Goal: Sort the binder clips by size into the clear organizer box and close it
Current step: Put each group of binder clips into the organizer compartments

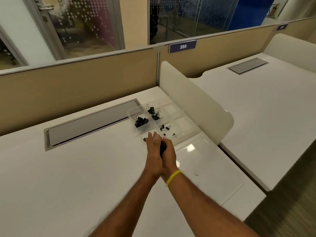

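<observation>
Sorting was well along but not finished. My clear organizer box (164, 117) stood open on the white table (85, 168), pushed against the white divider panel (196, 103), with its lid (210, 170) lying flat on the table on the near side, hinged or simply laid down I could not tell. One far compartment held a heap of the big binder clips (141, 121); the one beside it held middle-sized clips (154, 112). A few small clips (164, 127) lay further toward me, in a compartment of their own as best I could judge through the clear walls, and one or two tiny ones (173, 134) lay at the near edge of the box, where I could not tell inside from outside. One small clip (144, 139) lay on the table just left of my fingertips.

My hands were together just in front of the box. My left hand (153, 147) had its fingers fairly straight, pressed alongside the other. My right hand (168, 152) (the one with the yellow wristband (173, 177)) was curled, and something dark (163, 147) showed between the two palms, most likely a clip or several, though the blur hid what exactly and which hand really had it.

By my reckoning, what was left: drop in whatever I held, gather the strays, then bring the lid over and shut it.
</observation>
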The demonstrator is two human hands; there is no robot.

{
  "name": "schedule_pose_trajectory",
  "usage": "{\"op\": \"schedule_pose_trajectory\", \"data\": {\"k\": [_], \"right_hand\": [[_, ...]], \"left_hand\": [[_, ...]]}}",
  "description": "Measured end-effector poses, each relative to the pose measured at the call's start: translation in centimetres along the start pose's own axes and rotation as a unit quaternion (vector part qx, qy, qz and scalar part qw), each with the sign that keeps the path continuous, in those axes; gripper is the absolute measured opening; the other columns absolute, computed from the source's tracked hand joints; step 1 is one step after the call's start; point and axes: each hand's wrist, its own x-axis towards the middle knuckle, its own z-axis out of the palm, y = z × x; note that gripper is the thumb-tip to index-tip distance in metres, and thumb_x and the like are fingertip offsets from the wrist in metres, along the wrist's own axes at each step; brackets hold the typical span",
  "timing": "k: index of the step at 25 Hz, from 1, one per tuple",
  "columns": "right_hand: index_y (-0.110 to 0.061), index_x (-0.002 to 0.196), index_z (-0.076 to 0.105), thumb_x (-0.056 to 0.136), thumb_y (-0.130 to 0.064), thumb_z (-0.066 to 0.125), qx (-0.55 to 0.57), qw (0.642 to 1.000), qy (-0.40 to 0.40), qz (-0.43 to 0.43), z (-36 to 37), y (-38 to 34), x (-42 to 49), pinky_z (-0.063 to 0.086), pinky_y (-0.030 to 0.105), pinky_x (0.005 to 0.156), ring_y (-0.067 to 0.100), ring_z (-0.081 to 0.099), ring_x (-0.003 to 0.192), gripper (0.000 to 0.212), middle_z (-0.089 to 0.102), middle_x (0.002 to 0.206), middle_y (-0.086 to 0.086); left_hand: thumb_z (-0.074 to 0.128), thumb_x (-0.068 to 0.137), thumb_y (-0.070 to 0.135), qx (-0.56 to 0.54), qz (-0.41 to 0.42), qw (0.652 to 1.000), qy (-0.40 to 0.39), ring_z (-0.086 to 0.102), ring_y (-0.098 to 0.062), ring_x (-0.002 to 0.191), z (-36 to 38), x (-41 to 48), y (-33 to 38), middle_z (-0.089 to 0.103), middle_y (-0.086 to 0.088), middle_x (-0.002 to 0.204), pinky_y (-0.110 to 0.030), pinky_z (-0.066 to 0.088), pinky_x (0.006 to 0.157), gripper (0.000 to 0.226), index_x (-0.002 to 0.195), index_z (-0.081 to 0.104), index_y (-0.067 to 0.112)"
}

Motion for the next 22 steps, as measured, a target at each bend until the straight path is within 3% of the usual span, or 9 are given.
{"op": "schedule_pose_trajectory", "data": {"k": [2, 4, 6, 9, 13, 15, 18, 22], "right_hand": [[-0.005, 0.091, 0.064, 0.089, -0.024, 0.054, 0.086, 0.996, -0.014, -0.005, -0.3, -2.1, 1.7, 0.058, 0.033, 0.072, 0.026, 0.067, 0.083, 0.021, 0.063, 0.092, 0.015], [-0.004, 0.085, 0.061, 0.092, -0.021, 0.049, 0.132, 0.991, -0.005, -0.018, -0.1, -4.7, 4.0, 0.059, 0.035, 0.068, 0.026, 0.064, 0.071, 0.022, 0.057, 0.081, 0.016], [-0.002, 0.086, 0.060, 0.092, -0.021, 0.049, 0.143, 0.989, -0.023, -0.022, 0.3, -6.9, 6.1, 0.060, 0.041, 0.075, 0.028, 0.063, 0.070, 0.023, 0.056, 0.081, 0.018], [-0.003, 0.086, 0.057, 0.091, -0.017, 0.053, 0.080, 0.996, -0.029, -0.029, 1.5, -10.6, 10.1, 0.058, 0.044, 0.084, 0.026, 0.062, 0.071, 0.016, 0.056, 0.078, 0.015], [-0.004, 0.086, 0.056, 0.092, -0.005, 0.054, -0.070, 0.996, 0.001, -0.051, 3.7, -14.6, 16.3, 0.061, 0.034, 0.065, 0.024, 0.056, 0.066, 0.007, 0.055, 0.074, 0.012], [-0.005, 0.086, 0.056, 0.092, -0.004, 0.054, -0.155, 0.986, 0.011, -0.057, 4.7, -15.7, 19.2, 0.060, 0.034, 0.063, 0.023, 0.054, 0.063, 0.006, 0.054, 0.072, 0.011], [-0.008, 0.082, 0.056, 0.089, -0.004, 0.056, -0.310, 0.947, 0.030, -0.080, 5.3, -16.9, 23.0, 0.058, 0.036, 0.066, 0.023, 0.052, 0.061, 0.008, 0.052, 0.073, 0.010], [-0.012, 0.083, 0.066, 0.084, -0.006, 0.063, -0.520, 0.838, 0.059, -0.157, 5.0, -17.4, 26.1, 0.055, 0.031, 0.064, 0.022, 0.057, 0.077, 0.007, 0.062, 0.086, 0.010]], "left_hand": [[0.051, 0.082, 0.072, -0.006, 0.042, 0.999, -0.002, 0.036, 0.001, 0.137, 0.1, 0.7, 0.3, 0.034, 0.007, 0.154, -0.021, 0.034, 0.111, 0.079, 0.146, 0.040, 0.025], [0.040, 0.098, 0.049, 0.030, 0.087, 0.996, 0.015, 0.036, 0.014, 0.128, 0.8, 1.5, 1.1, 0.032, 0.015, 0.151, 0.001, 0.032, 0.094, 0.055, 0.147, 0.037, 0.024], [0.032, 0.095, 0.048, 0.054, 0.115, 0.991, 0.049, 0.033, 0.008, 0.134, 0.4, 2.6, 1.3, 0.034, 0.015, 0.152, 0.003, 0.029, 0.092, 0.052, 0.143, 0.040, 0.028], [0.030, 0.092, 0.049, 0.064, 0.123, 0.985, 0.103, 0.038, 0.004, 0.132, -1.1, 4.4, 1.0, 0.047, 0.010, 0.145, -0.010, 0.031, 0.101, 0.055, 0.139, 0.048, 0.025], [0.032, 0.093, 0.047, 0.094, 0.115, 0.977, 0.152, 0.043, 0.017, 0.119, -3.0, 6.3, 0.7, 0.055, 0.011, 0.134, -0.002, 0.030, 0.093, 0.050, 0.132, 0.054, 0.025], [0.032, 0.094, 0.047, 0.107, 0.114, 0.974, 0.162, 0.043, 0.021, 0.115, -3.9, 7.2, 0.5, 0.056, 0.013, 0.131, 0.004, 0.030, 0.088, 0.051, 0.132, 0.054, 0.024], [0.033, 0.093, 0.048, 0.129, 0.119, 0.968, 0.177, 0.045, 0.020, 0.114, -5.0, 8.4, 0.4, 0.056, 0.017, 0.126, 0.007, 0.030, 0.085, 0.050, 0.132, 0.054, 0.024], [0.035, 0.092, 0.049, 0.145, 0.125, 0.961, 0.201, 0.047, 0.018, 0.111, -5.9, 9.6, 0.3, 0.056, 0.023, 0.120, 0.003, 0.033, 0.085, 0.044, 0.125, 0.055, 0.029]]}}
